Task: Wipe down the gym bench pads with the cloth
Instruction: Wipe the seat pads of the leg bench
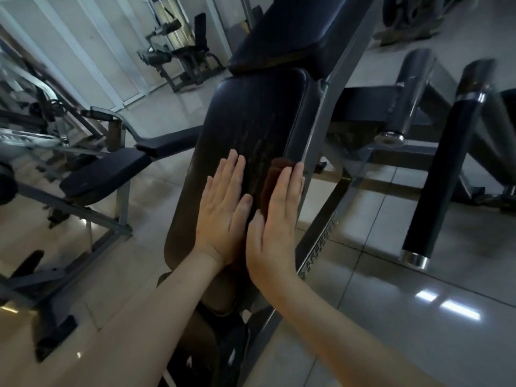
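A long dark bench pad [245,118] runs away from me in the middle of the view, with a second dark pad [284,32] above its far end. My left hand [223,208] lies flat on the long pad with straight fingers. Beside it, my right hand [276,222] presses flat on a brown cloth [272,177] at the pad's right edge. Only the cloth's far end and left side show past the fingers. Pale streaks mark the pad surface just beyond the hands.
The grey steel frame [321,129] runs along the pad's right side. Padded rollers [435,177] with chrome caps stand at the right. Another bench [103,174] and further machines [178,54] fill the left and back. The floor is glossy tile [418,303].
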### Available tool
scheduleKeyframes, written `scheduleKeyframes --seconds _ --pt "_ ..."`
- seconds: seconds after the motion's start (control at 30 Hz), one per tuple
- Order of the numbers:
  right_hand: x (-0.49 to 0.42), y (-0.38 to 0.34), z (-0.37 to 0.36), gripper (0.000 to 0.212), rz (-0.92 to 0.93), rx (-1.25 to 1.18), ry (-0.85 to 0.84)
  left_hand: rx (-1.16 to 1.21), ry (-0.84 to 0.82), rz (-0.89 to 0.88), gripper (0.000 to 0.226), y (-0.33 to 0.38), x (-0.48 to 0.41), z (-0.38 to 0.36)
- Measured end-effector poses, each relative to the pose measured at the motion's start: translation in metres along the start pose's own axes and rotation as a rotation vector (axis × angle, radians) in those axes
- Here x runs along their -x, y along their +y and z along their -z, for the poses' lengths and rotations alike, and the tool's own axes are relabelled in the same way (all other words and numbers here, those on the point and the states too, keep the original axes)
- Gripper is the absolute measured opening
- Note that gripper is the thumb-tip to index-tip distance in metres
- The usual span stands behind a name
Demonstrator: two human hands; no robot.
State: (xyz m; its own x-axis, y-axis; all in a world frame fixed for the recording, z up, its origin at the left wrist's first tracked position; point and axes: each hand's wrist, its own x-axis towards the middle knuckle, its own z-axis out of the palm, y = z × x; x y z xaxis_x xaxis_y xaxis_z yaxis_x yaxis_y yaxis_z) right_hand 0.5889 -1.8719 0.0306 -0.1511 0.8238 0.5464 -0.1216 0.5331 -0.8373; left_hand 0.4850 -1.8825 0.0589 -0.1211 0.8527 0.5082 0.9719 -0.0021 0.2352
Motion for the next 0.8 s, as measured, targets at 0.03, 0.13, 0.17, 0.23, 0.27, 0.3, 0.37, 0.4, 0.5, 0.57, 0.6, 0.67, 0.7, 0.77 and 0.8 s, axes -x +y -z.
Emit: scheduleKeyframes --seconds 0.03,0.13,0.17,0.23,0.27,0.3,0.37,0.4,0.5,0.57,0.6,0.67,0.7,0.77,0.8 --pt "-0.017 -0.002 0.007 0.079 -0.021 -0.038 0.002 0.004 -0.012 0.006 0.056 0.001 0.000 0.001" --pt "-0.087 -0.023 0.033 0.070 -0.058 -0.100 0.054 0.030 -0.051 0.058 0.056 0.006 0.001 0.006" --pt "-0.111 -0.034 0.041 0.069 -0.022 -0.080 0.079 0.038 -0.061 0.074 0.058 0.007 0.001 0.008" --pt "-0.153 -0.054 0.055 0.069 0.131 0.030 0.046 0.040 -0.062 0.101 0.061 0.011 0.003 0.009" --pt "-0.171 -0.062 0.058 0.069 0.217 0.131 -0.057 0.029 -0.050 0.124 0.063 0.012 0.004 0.008" --pt "-0.185 -0.068 0.056 0.068 0.292 0.280 -0.219 0.020 -0.030 0.155 0.065 0.012 0.005 0.007" --pt "-0.200 -0.069 0.041 0.065 0.382 0.770 -0.565 0.024 0.025 0.248 0.070 0.012 0.005 0.000" --pt "-0.200 -0.064 0.031 0.063 0.377 0.999 -0.684 0.013 0.055 0.308 0.072 0.012 0.006 -0.003" --pt "-0.183 -0.054 0.004 0.062 0.312 1.319 -0.732 -0.006 0.114 0.503 0.072 0.015 0.011 -0.009" --pt "-0.156 -0.052 -0.013 0.063 0.348 1.353 -0.757 0.025 0.130 0.607 0.070 0.019 0.015 -0.010" --pt "-0.140 -0.051 -0.020 0.064 0.404 1.357 -0.799 0.031 0.131 0.645 0.068 0.020 0.017 -0.010" --pt "-0.112 -0.049 -0.029 0.063 0.521 1.350 -0.913 -0.001 0.094 0.685 0.064 0.021 0.022 -0.010" --pt "-0.103 -0.049 -0.028 0.062 0.549 1.344 -0.971 -0.005 0.082 0.676 0.062 0.020 0.027 -0.010" --pt "-0.101 -0.050 -0.019 0.061 0.582 1.319 -1.069 0.034 0.099 0.619 0.059 0.018 0.037 -0.009" --pt "-0.105 -0.050 -0.012 0.061 0.596 1.305 -1.105 0.057 0.112 0.591 0.059 0.016 0.041 -0.009"
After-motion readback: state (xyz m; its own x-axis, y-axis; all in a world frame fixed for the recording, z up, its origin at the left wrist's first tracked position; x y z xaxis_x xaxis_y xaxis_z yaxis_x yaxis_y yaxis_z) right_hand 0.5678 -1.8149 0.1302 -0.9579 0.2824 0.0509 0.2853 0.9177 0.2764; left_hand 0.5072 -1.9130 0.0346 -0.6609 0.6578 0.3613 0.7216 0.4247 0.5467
